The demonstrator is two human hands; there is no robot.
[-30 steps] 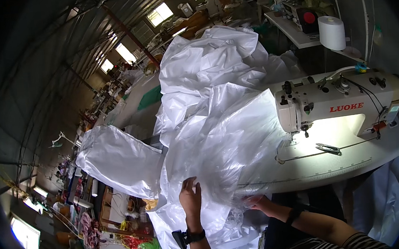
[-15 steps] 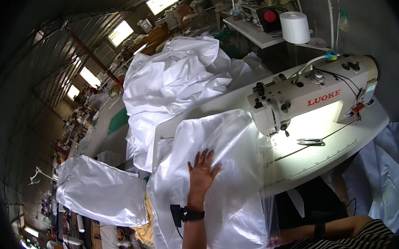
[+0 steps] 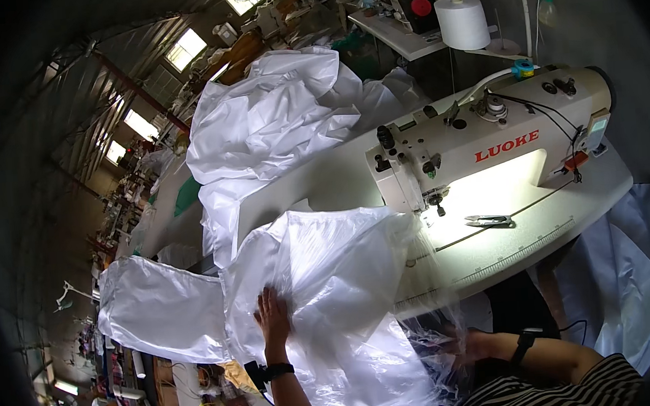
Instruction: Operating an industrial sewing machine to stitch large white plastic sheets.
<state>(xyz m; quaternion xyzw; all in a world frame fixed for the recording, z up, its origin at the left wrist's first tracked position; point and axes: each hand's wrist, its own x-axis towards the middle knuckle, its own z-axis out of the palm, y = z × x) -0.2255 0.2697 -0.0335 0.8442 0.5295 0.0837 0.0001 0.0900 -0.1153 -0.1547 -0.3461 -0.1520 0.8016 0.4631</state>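
So here's where I'm at. My left hand point(image 3: 273, 314) is flat on the translucent plastic sheet point(image 3: 331, 279) near the lower middle of the frame, fingers spread wide and pressing down, not gripping anything, just palm on the material. My right hand point(image 3: 470, 344) is lower right, down at the table's front edge, and honestly it's half buried under the sheet and blurry, so I can't tell if the fingers are pinched on the plastic or just resting in it.

The sheet itself is bunched in a big puffy mound on the sewing table point(image 3: 497, 254), left of the sewing machine point(image 3: 488, 140). Its near edge comes close to the needle area point(image 3: 438, 200) but as far as I can see nothing is under the presser foot yet. So I'd guess I'm at the lining-up stage: the piece is on the table, but it isn't flat or fed in, and the seam is all left to do.

The small thread snips point(image 3: 488, 221) are lying untouched on the lit patch of the bed. A big heap of white fabric point(image 3: 273, 123) sits upper centre, behind the machine, and another white bag-like piece point(image 3: 162, 311) hangs off at the left. Can't say which of those are finished.
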